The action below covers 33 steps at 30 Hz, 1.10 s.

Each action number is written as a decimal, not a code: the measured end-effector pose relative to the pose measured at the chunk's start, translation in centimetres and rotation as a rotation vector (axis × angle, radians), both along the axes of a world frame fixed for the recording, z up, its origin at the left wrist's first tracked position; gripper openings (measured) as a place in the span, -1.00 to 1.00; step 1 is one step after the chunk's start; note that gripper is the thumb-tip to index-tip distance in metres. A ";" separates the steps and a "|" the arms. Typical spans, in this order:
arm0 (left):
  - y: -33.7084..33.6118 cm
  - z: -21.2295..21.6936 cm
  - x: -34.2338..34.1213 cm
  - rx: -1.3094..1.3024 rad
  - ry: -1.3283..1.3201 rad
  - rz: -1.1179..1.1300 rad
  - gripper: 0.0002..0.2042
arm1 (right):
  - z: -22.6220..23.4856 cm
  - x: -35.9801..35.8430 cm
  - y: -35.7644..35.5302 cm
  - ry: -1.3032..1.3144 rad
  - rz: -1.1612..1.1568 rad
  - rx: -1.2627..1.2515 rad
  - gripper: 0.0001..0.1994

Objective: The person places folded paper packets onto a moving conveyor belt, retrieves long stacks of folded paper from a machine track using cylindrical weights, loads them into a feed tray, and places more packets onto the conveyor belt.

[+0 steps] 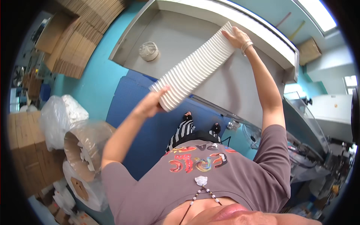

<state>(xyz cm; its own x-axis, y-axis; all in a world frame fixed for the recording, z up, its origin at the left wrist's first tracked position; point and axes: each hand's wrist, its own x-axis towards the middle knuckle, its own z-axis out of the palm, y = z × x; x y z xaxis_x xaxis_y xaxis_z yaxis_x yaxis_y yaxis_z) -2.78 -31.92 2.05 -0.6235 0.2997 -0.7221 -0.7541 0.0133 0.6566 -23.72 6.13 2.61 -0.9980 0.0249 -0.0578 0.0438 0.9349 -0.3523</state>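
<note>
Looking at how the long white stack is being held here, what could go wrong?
The white ribbed stack is gripped only at its ends, by the left hand and right hand, so its middle might sag or buckle.

Its lower end appears past the near edge of the grey tray, so a left-hand slip could drop it floorward.

We count one left hand (152, 102), one right hand (237, 37), one white ribbed stack (195, 67), one grey bench (180, 35), one wrapped bundle (149, 51) on it, two feet (187, 116) and one white pendant (201, 180).
</note>
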 end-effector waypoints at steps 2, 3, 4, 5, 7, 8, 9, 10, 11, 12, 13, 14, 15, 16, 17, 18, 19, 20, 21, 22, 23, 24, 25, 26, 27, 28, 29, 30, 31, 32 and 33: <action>3.1 -1.8 4.8 0.346 -0.186 0.225 -0.45 | -0.3 -3.6 -4.0 0.043 0.096 0.055 -0.15; 5.4 -2.4 6.7 0.466 -0.275 0.291 -0.46 | -0.4 -4.6 -5.6 0.088 0.149 0.116 -0.14; 7.6 -1.8 8.2 0.553 -0.321 0.317 -0.45 | 0.1 -5.0 -7.7 0.084 0.230 0.135 -0.14; 10.2 -1.4 9.3 0.688 -0.395 0.380 -0.46 | 0.1 -5.3 -9.3 0.085 0.265 0.138 -0.14; 14.8 -2.0 10.9 0.913 -0.521 0.441 -0.45 | 0.1 -5.6 -12.0 0.141 0.557 0.177 -0.16; 17.0 -2.9 11.7 1.029 -0.498 0.453 -0.43 | -0.5 -5.0 -13.6 0.176 0.637 0.124 -0.16; 19.1 -3.1 12.2 1.078 -0.425 0.436 -0.43 | -1.2 -4.4 -14.7 0.228 0.694 0.111 -0.17; 21.1 -3.6 13.0 1.093 -0.441 0.436 -0.43 | -1.1 -3.6 -15.6 0.223 0.819 0.090 -0.21; 22.8 -3.8 13.6 1.106 -0.455 0.436 -0.43 | -0.8 -2.6 -16.6 0.219 0.944 0.068 -0.25; 24.2 -3.8 13.9 1.113 -0.446 0.445 -0.43 | -0.3 -1.8 -17.8 0.162 1.042 0.098 -0.26; 25.4 -3.3 14.1 1.115 -0.457 0.447 -0.43 | 0.0 -1.0 -18.5 0.103 1.127 0.130 -0.26; 26.5 -2.9 14.2 1.117 -0.465 0.452 -0.43 | 0.1 -0.2 -19.2 0.106 1.129 0.132 -0.26; 27.6 -2.8 14.3 1.116 -0.462 0.450 -0.43 | 0.3 0.7 -19.8 0.131 1.128 0.134 -0.28; 28.5 -2.7 14.5 1.111 -0.456 0.479 -0.41 | 0.4 1.4 -19.9 0.155 1.126 0.133 -0.28; 29.3 -2.6 14.6 1.103 -0.452 0.506 -0.38 | 0.0 1.7 -19.6 0.158 1.120 0.131 -0.28; 29.9 -2.8 14.4 1.117 -0.427 0.506 -0.39 | -0.8 1.9 -19.0 0.323 0.990 0.121 -0.29; 30.3 -3.0 14.3 1.108 -0.440 0.502 -0.39 | -1.6 2.2 -18.3 0.473 0.854 0.110 -0.29; 30.4 -3.3 14.3 1.140 -0.442 0.516 -0.39 | -0.7 4.1 -16.9 0.503 0.795 0.076 -0.31; 30.6 -3.6 14.3 1.170 -0.449 0.527 -0.38 | 0.4 6.0 -14.2 0.466 0.803 0.022 -0.34; 30.8 -4.1 14.4 1.206 -0.528 0.525 -0.40 | 2.6 8.6 -10.4 0.431 0.793 -0.027 -0.37; 30.8 -3.8 14.4 1.196 -0.541 0.508 -0.40 | 4.3 11.6 -6.2 0.458 0.738 -0.085 -0.47; 30.7 -3.9 14.1 1.184 -0.511 0.476 -0.42 | 5.1 14.8 -2.4 0.523 0.599 -0.157 -0.56; 30.6 -3.7 14.1 1.178 -0.474 0.446 -0.44 | 4.2 17.7 1.0 0.530 0.387 -0.312 -0.66; 30.3 -2.9 14.0 1.190 -0.513 0.486 -0.53 | 3.7 20.7 4.2 0.436 0.174 -0.483 -0.71; 30.3 -3.0 13.9 1.182 -0.541 0.458 -0.53 | 0.3 23.5 9.0 0.238 -0.150 -0.602 -0.65; 30.1 -3.5 13.7 1.183 -0.545 0.395 -0.57 | -1.4 27.0 11.6 0.063 -0.337 -0.743 -0.61; 29.8 -3.8 13.3 1.184 -0.555 0.324 -0.61 | -2.3 30.4 12.9 -0.108 -0.531 -0.883 -0.56; 29.3 -3.8 12.7 1.130 -0.593 0.223 -0.70 | -3.0 33.2 12.3 -0.186 -0.673 -1.012 -0.53; 28.5 -3.2 12.0 1.007 -0.580 0.039 -0.72 | -3.3 35.3 10.7 -0.264 -0.816 -1.147 -0.50; 27.3 -1.9 11.0 0.847 -0.494 -0.208 -0.72 | -3.5 36.4 8.8 -0.205 -0.793 -1.270 -0.48; 25.8 0.1 9.9 0.694 -0.402 -0.457 -0.72 | -3.5 37.0 6.8 -0.134 -0.772 -1.384 -0.46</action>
<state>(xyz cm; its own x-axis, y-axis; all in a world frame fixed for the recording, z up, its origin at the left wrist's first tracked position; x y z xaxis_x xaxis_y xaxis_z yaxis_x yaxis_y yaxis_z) 7.10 -6.11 2.12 -0.0792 0.9015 -0.4255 -0.9456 0.0671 0.3183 13.29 12.95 -0.91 -0.7573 0.3563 -0.5474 0.4348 -0.3504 -0.8296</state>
